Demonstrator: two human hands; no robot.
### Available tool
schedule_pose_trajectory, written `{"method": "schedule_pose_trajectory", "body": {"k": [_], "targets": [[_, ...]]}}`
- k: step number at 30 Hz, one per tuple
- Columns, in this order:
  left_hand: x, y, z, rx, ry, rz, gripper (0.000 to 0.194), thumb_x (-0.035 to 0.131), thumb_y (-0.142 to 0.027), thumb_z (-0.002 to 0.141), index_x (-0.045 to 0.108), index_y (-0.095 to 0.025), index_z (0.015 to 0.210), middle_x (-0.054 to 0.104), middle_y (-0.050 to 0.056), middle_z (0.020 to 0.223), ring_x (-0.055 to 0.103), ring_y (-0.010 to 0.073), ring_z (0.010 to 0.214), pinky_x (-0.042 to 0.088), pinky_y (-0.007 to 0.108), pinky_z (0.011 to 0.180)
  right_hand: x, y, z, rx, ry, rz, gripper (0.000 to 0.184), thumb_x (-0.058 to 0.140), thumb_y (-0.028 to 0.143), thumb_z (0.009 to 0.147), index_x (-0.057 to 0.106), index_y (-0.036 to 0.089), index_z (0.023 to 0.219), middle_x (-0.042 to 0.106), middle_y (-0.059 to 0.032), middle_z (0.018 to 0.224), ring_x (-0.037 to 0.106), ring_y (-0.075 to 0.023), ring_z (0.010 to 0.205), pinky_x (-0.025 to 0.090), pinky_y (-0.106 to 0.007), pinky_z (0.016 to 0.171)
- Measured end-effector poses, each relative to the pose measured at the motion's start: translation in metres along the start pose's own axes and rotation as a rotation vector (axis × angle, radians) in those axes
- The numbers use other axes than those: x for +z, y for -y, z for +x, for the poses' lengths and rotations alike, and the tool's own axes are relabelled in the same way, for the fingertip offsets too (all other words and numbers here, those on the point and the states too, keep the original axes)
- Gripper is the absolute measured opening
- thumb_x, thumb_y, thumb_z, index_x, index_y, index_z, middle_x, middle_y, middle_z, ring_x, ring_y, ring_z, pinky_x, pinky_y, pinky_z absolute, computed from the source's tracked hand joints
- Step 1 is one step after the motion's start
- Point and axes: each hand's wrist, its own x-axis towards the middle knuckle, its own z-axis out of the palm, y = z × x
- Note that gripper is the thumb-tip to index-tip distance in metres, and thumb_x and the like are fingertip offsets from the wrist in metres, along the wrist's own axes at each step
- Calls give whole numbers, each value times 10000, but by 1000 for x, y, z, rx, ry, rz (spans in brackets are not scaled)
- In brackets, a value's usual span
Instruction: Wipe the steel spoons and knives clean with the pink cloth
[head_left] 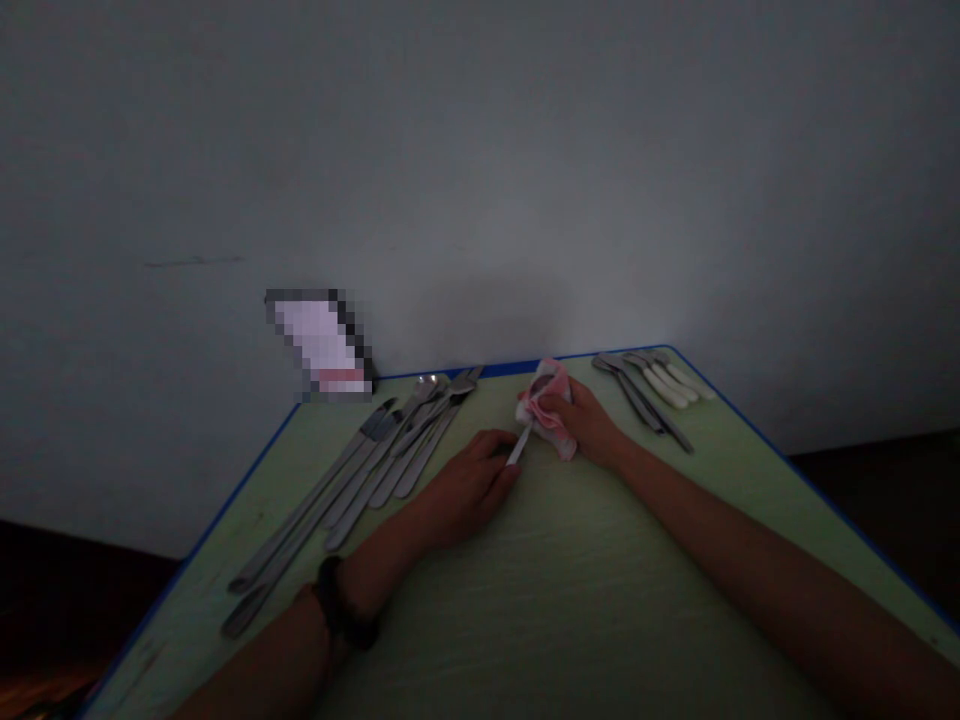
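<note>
Toward the pale-green surface's (585, 560) far edge, the left hand (476, 485) is pinching a slim, pale-handled utensil (520, 445), the right hand (585, 420) holding crumpled pink-and-white cloth (553, 375) around it. Seemingly light, stiff and slick, it is inviting a handle grip.

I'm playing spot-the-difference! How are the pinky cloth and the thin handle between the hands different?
Shape: the cloth is crumpled and bunched, while the handle is thin and straight.
Colour: the cloth is pink and white, but the handle looks plain and pale.
Hands: the right hand grips the cloth; the left hand holds the handle.
Both are held, and they touch.
</note>
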Motion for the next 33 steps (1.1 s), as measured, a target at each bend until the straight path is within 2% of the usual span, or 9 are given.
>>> {"method": "schedule_pose_trajectory", "body": {"k": [4, 9, 13, 20, 33], "targets": [[0, -1, 0, 4, -23, -7, 317, 345, -309, 954, 617, -162, 1025, 517, 112, 1207, 480, 226, 1135, 398, 403, 1019, 1, -1, 0, -45, -29, -41, 276, 630, 391, 741, 630, 173, 911, 679, -60, 907, 600, -171, 789, 471, -311, 750], [-1, -2, 1, 7, -6, 12, 315, 344, -298, 954, 610, -151, 1035, 516, 117, 1196, 481, 228, 1126, 389, 402, 1027, 4, 2, -2, -85, -4, 10, 330, 586, 506, 779, 631, 197, 884, 669, -59, 896, 599, -172, 801, 474, -321, 772], [0, 0, 1, 11, 3, 22, 329, 330, -305, 958, 607, -141, 1028, 510, 121, 1201, 472, 229, 1141, 378, 394, 1038, 4, 3, -1, -81, -20, 3, 322, 572, 496, 793, 642, 188, 857, 666, -49, 846, 602, -166, 777, 466, -317, 775], [-1, 1, 1, 21, 3, 11, 312, 351, -307, 951, 627, -162, 958, 517, 112, 1205, 470, 229, 1141, 382, 398, 1034, 3, 4, -1, 14, -52, 39, 272, 638, 418, 733, 636, 164, 831, 681, -56, 845, 604, -164, 749, 474, -302, 729], [-2, -2, 1, 17, -10, -1, 306, 357, -297, 943, 628, -168, 1005, 527, 109, 1209, 483, 232, 1140, 393, 407, 1026, 4, 3, -2, -56, -33, -7, 327, 598, 497, 767, 622, 181, 846, 663, -47, 838, 589, -153, 746, 469, -292, 723]]}}
